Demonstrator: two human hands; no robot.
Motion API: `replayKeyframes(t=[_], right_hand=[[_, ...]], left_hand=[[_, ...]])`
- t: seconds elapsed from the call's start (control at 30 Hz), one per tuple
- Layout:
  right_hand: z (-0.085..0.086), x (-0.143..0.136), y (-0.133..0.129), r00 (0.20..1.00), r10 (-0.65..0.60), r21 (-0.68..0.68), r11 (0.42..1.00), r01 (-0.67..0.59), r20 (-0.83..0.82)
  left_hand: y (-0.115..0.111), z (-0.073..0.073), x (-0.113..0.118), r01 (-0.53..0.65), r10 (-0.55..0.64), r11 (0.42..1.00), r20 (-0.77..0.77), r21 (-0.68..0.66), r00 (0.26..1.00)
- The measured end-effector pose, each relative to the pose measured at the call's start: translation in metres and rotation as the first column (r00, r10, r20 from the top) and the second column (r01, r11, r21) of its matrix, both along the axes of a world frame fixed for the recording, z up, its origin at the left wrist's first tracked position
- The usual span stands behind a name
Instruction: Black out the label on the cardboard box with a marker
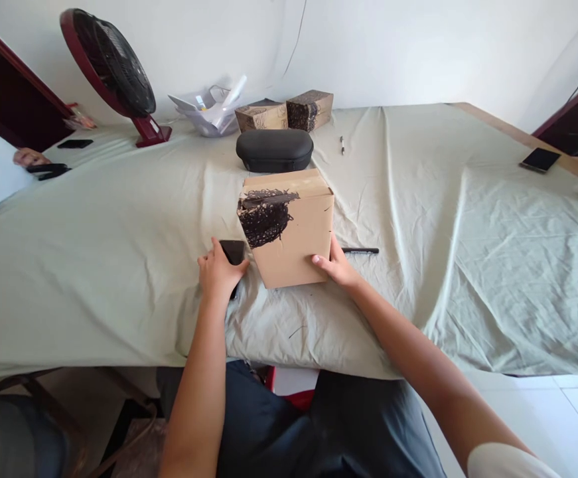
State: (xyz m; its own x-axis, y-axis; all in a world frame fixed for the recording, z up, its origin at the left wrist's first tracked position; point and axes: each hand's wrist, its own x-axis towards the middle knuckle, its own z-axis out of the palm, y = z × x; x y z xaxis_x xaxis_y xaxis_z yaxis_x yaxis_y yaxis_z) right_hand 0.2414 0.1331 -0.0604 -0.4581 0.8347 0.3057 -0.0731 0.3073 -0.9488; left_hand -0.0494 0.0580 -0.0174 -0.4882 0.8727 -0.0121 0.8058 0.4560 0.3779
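Note:
A cardboard box, tilted toward me, has a patch of dark scribble on its upper left. My right hand grips its lower right edge, thumb on the front face and the other fingers hidden behind. To the left of the box, a black smartphone lies on the cloth. Over it is my left hand, its thumb at the right edge and fingers at the left, closed around the phone. A black pen lies just right of the box, partly hidden by my right hand.
Behind the box sit a black hard case and two scribbled boxes. A fan, a plastic basket and a small pen stand or lie farther back. Another person's hand is at left; another phone lies at right.

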Motion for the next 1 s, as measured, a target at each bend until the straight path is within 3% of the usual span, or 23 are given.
replayKeyframes(t=[0.17,0.23,0.27,0.3,0.37,0.4,0.47,0.57,0.63,0.73,0.8,0.9,1.0], right_hand=[[0.004,0.0,0.0,0.998,0.066,0.015,0.998,-0.067,0.024],[0.008,0.001,-0.001,0.995,0.077,0.04,0.996,-0.08,0.062],[0.01,0.001,-0.001,0.994,0.077,0.062,0.995,-0.082,0.081],[0.012,0.001,-0.002,0.992,0.076,0.091,0.992,-0.085,0.102],[0.015,0.002,-0.002,0.986,0.085,0.172,0.979,-0.109,0.144],[0.016,0.003,-0.003,0.982,0.096,0.219,0.967,-0.131,0.162],[0.018,0.005,-0.003,0.974,0.12,0.295,0.939,-0.174,0.191],[0.02,0.008,-0.004,0.974,0.094,0.352,0.922,-0.164,0.208],[0.022,0.01,-0.005,0.988,0.029,0.36,0.929,-0.084,0.155],[0.03,0.01,-0.009,0.998,-0.059,0.282,0.958,0.054,0.008],[0.037,0.009,-0.011,0.998,-0.051,0.205,0.977,0.057,-0.034],[0.048,0.01,-0.012,1.0,-0.011,0.106,0.994,0.013,-0.016],[0.053,0.015,-0.01,0.999,-0.034,0.054,0.998,0.034,-0.002]], left_hand=[[0.003,-0.003,-0.003,-0.028,0.031,0.998,-0.053,0.049,0.998],[0.004,-0.001,-0.008,-0.012,-0.006,0.983,0.094,0.184,0.996],[0.004,0.002,-0.011,0.019,-0.089,0.954,0.221,0.298,0.971],[0.003,0.005,-0.014,0.055,-0.22,0.903,0.35,0.426,0.91],[-0.001,0.016,-0.017,0.122,-0.521,0.762,0.49,0.637,0.699],[-0.005,0.022,-0.018,0.155,-0.626,0.7,0.495,0.697,0.603],[-0.012,0.033,-0.018,0.229,-0.723,0.627,0.446,0.745,0.528],[-0.018,0.042,-0.017,0.293,-0.741,0.572,0.33,0.766,0.585],[-0.019,0.043,-0.015,0.25,-0.698,0.55,0.275,0.797,0.661],[-0.017,0.035,-0.003,0.069,-0.6,0.565,0.353,0.822,0.718],[-0.016,0.025,0.006,-0.012,-0.544,0.645,0.47,0.764,0.695],[-0.013,0.002,0.01,0.003,-0.496,0.759,0.576,0.651,0.65],[-0.007,-0.021,-0.003,0.058,-0.522,0.779,0.594,0.625,0.612]])
